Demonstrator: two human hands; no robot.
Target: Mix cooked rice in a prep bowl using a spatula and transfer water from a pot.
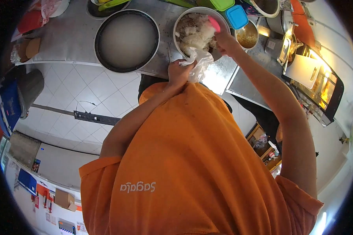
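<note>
My right hand (227, 44) grips a pink rice paddle (214, 23), its blade over a round metal pot (176, 32). Inside the pot lies white cooked rice (198, 35), with browned patches around it. A translucent plastic bag (202, 64) is bunched in my left hand (179, 72) at the pot's near edge. The bag's upper part overlaps the rim, and I cannot tell what it contains. Left of the pot, a large round dark-rimmed pan (97, 44) holds something cloudy and whitish.
Behind the pot stand green (223, 3) and blue (237, 17) plastic containers. A smaller pot (246, 36) with brown contents sits to its right. Farther right, a white cutting board (303, 70) rests on a lit glass-fronted appliance (326, 88). The metal counter's front edge (73, 62) runs before me.
</note>
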